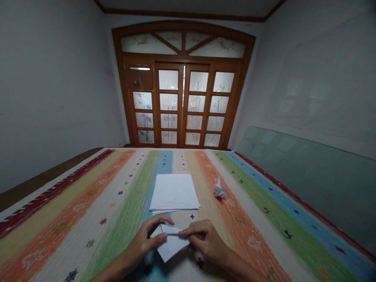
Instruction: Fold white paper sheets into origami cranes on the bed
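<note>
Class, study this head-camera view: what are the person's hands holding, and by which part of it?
A folded sheet of white paper: the left hand and right hand pinch its upper folded edge from either side, leaving the lower corner free.

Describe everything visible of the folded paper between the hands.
The folded white paper is a thin, matte sheet doubled into a rough diamond, its lower point aimed toward the person, with a narrow flap along the top. The left hand pinches its left side, and the right hand's fingers press its upper right edge. Whether it touches the mat cannot be told.
</note>
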{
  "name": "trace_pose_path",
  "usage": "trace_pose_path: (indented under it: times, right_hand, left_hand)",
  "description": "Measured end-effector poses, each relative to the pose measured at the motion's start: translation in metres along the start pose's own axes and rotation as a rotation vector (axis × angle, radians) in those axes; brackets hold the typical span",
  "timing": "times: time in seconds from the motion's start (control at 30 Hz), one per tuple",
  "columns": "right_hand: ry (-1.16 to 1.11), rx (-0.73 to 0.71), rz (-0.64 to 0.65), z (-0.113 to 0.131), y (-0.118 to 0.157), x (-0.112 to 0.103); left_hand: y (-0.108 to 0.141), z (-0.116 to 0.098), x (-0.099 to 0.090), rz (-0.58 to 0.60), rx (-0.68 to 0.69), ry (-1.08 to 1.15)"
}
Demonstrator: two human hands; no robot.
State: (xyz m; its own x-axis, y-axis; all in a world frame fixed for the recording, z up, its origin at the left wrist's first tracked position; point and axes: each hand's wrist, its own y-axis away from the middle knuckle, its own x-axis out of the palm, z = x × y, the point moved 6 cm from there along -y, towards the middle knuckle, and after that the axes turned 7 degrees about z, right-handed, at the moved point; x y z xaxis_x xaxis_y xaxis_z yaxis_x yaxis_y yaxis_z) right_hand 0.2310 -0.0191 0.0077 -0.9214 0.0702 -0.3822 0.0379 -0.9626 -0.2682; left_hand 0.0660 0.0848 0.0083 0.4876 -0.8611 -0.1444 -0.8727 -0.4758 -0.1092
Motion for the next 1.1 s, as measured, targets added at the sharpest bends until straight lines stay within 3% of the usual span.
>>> trace_pose_path:
  times: [0.2, 0.33, 0.5, 0.6, 0.8, 0.97, 1.1]
  right_hand:
    - [0.191, -0.2, 0.06, 0.015, 0.007, -0.001]
    - [0.32, -0.289, 0.129, 0.019, 0.009, 0.0]
    - [0.388, -0.3, 0.127, 0.014, 0.008, 0.0]
    - [0.385, -0.284, 0.139, 0.016, 0.008, 0.0]
    - [0.223, -0.083, 0.187, 0.013, 0.004, 0.002]
    - [-0.033, 0.178, 0.034, -0.011, -0.002, 0.0]
    - [-0.174, 0.341, 0.078, -0.03, -0.002, 0.011]
  left_hand:
    - [0.001, 0.008, -0.002, -0.091, -0.14, 0.002]
    - [-0.002, 0.012, 0.004, -0.075, -0.221, 0.017]
    - [-0.005, 0.017, 0.007, -0.059, -0.253, 0.025]
    - [-0.005, 0.012, 0.007, -0.035, -0.23, -0.079]
    - [-0.003, -0.005, 0.006, -0.024, -0.101, -0.419]
    - [-0.001, -0.01, 0.006, -0.035, -0.068, -0.526]
    - [0.001, -0.01, 0.009, -0.005, -0.074, -0.561]
